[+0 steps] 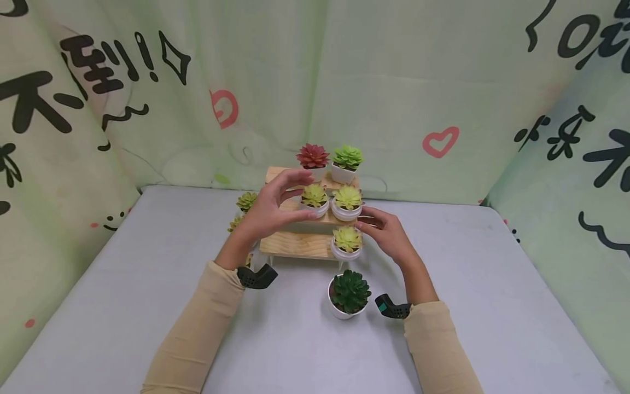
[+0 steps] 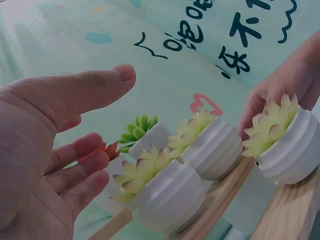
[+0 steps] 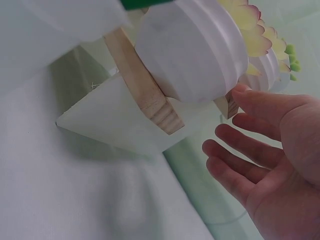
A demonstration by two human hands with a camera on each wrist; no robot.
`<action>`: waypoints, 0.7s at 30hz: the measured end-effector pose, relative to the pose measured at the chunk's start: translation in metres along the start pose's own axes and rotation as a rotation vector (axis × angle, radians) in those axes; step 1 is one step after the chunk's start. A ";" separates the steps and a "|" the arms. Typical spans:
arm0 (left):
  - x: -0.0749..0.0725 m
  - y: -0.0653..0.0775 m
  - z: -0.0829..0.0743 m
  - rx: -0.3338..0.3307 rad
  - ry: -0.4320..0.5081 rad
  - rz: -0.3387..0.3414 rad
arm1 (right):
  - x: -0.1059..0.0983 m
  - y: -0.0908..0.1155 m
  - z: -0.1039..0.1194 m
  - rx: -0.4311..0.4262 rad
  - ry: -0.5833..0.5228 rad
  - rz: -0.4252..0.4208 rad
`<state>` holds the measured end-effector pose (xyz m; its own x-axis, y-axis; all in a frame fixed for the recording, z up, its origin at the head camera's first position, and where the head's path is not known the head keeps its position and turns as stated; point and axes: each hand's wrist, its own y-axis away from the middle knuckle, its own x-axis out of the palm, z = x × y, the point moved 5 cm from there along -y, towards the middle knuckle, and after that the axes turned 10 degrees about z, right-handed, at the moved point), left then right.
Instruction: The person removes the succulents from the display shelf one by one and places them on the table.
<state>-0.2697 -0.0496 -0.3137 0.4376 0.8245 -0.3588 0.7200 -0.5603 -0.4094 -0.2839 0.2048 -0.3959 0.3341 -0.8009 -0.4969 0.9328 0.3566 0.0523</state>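
Observation:
A tiered wooden stand [image 1: 295, 245] carries small potted succulents. My left hand [image 1: 268, 210] is beside its middle step, thumb and fingers spread around the left yellow-green succulent [image 1: 314, 197] in a white ribbed pot. The left wrist view shows this palm apart from the pots. My right hand [image 1: 391, 235] is at the stand's right side, fingers extended, near the middle-right succulent [image 1: 347, 199] and the bottom-step succulent [image 1: 347, 241]. In the right wrist view the thumb tip is close to a pot; whether it touches cannot be told. Neither hand grips anything.
On the top step stand a red succulent [image 1: 313, 157] and a bright green succulent [image 1: 348, 159] in white pots. A dark green succulent [image 1: 350, 293] stands on the white table [image 1: 492, 306] in front. More succulents [image 1: 246, 201] are partly hidden behind my left arm. A printed curtain [image 1: 384, 82] surrounds the table.

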 end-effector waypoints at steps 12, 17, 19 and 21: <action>-0.004 0.001 0.013 -0.052 -0.036 -0.037 | -0.001 0.001 -0.001 -0.004 0.005 -0.004; -0.004 0.000 0.019 -0.081 -0.042 -0.047 | 0.000 0.000 -0.001 -0.007 -0.006 0.003; -0.003 0.000 0.021 -0.085 -0.042 -0.051 | 0.000 0.000 0.000 -0.008 -0.009 0.004; -0.003 -0.001 0.024 -0.091 -0.039 -0.055 | 0.000 0.000 0.000 -0.009 -0.013 0.005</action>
<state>-0.2846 -0.0533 -0.3326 0.3760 0.8492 -0.3708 0.7889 -0.5033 -0.3526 -0.2842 0.2051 -0.3956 0.3403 -0.8056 -0.4850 0.9300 0.3646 0.0469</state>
